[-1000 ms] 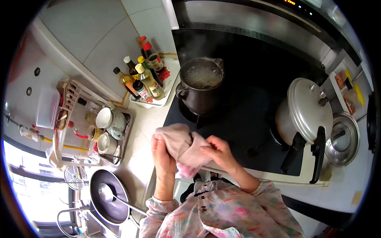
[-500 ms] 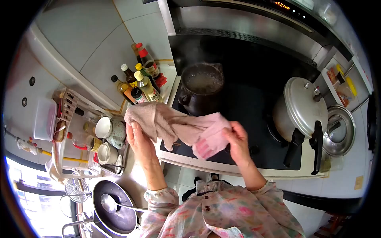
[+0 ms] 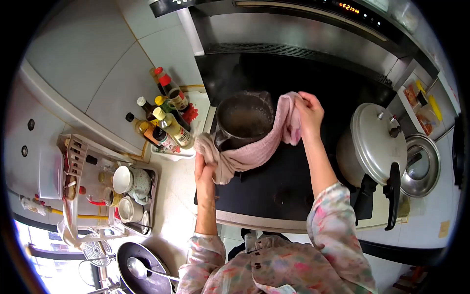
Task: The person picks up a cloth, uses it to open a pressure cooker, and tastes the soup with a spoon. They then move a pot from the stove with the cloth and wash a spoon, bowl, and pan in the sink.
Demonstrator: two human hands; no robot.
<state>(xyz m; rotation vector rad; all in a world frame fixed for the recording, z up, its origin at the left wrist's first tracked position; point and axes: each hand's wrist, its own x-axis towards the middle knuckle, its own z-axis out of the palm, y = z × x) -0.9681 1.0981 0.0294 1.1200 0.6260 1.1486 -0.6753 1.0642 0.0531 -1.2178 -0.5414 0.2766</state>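
Note:
A pinkish-beige towel (image 3: pixel 257 153) hangs stretched between my two hands, sagging in a curve around the near side of a dark clay pot (image 3: pixel 230 117). My left hand (image 3: pixel 204 171) grips the towel's left end, just left of the pot's handle. Up at the right end, my right hand (image 3: pixel 308 115) pinches the bunched cloth to the right of the pot. The pot stands uncovered on the black cooktop (image 3: pixel 259 196), with brownish liquid inside and faint steam above. The towel hides part of the pot's lower front.
A silver pressure cooker (image 3: pixel 377 142) with black handles stands on the right of the cooktop, beside a steel lid (image 3: pixel 422 169). Several sauce bottles (image 3: pixel 171 127) crowd a white tray at the left. Cups (image 3: pixel 129 210) and a frying pan with a ladle (image 3: pixel 142 269) are lower left.
Both hands have moved forward with the towel, spreading apart. The cloth, previously held in front of the pot, now wraps around its near side. The camera view has shifted slightly.

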